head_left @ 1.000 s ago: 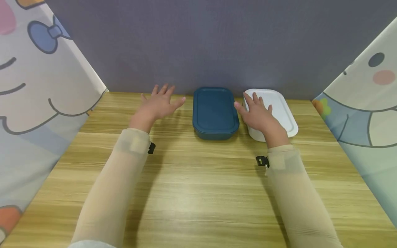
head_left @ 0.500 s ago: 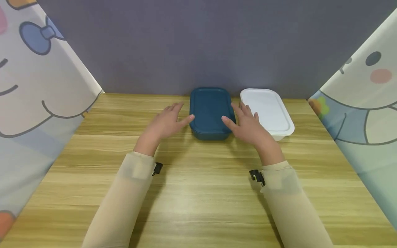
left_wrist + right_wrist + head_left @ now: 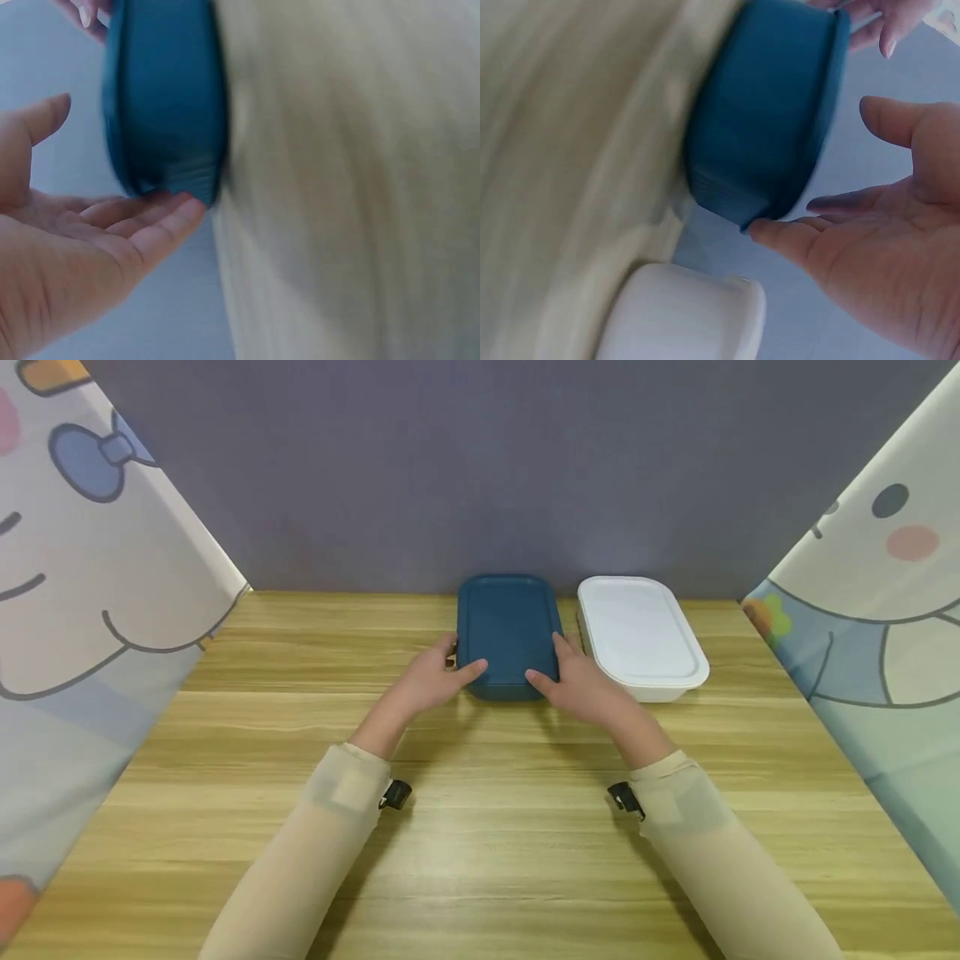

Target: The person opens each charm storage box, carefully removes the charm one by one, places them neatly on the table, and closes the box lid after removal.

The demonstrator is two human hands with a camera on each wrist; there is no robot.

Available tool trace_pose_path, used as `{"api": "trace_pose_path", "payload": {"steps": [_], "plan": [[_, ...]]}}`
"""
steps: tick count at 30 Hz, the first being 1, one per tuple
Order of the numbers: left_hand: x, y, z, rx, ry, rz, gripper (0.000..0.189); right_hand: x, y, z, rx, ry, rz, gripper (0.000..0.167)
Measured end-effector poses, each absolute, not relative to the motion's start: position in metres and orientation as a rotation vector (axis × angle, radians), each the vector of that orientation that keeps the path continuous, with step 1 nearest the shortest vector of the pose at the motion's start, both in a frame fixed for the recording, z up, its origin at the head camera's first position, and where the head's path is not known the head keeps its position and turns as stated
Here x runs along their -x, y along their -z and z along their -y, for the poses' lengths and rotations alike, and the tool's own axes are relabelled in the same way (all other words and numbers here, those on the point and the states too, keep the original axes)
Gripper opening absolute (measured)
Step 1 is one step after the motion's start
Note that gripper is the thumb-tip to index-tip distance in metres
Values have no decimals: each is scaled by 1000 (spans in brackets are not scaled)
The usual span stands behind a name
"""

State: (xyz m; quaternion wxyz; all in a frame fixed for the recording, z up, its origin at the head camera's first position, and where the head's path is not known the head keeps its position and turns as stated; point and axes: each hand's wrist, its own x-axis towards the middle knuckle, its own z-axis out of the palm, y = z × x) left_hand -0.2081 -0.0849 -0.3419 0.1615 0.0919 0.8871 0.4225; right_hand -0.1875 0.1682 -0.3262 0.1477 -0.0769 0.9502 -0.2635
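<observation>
A dark blue lidded box [image 3: 510, 627] stands on the wooden table near the back wall, its lid on. My left hand [image 3: 429, 681] is at its left side; in the left wrist view the fingers [image 3: 169, 221] are extended and touch the box's side, while the thumb stands apart from it. On the opposite side, my right hand [image 3: 581, 689] reaches the box with a fingertip at the lid's rim, as the right wrist view shows. That hand's thumb [image 3: 892, 120] is clear of the box. To the right sits a white lidded box [image 3: 645, 631], apart from the blue one.
The wooden table [image 3: 480, 860] stretches in front of both boxes. A grey wall [image 3: 480, 468] rises right behind them. Panels with cartoon prints, a left panel [image 3: 105, 568] and a right panel [image 3: 885, 610], flank the table.
My right hand has moved left from over the white box to the blue box's right side. My left hand has come right and nearer, to its left side. Both boxes stay put.
</observation>
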Motion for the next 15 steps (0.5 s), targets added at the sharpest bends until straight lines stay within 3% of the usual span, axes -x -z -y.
{"api": "trace_pose_path", "payload": {"steps": [6, 15], "plan": [[211, 356, 85, -324, -1209, -2530, 101, 187, 335, -168, 119, 775, -2723, 100], [215, 360, 83, -286, -1397, -2386, 86, 188, 335, -174, 63, 893, -2644, 104]]}}
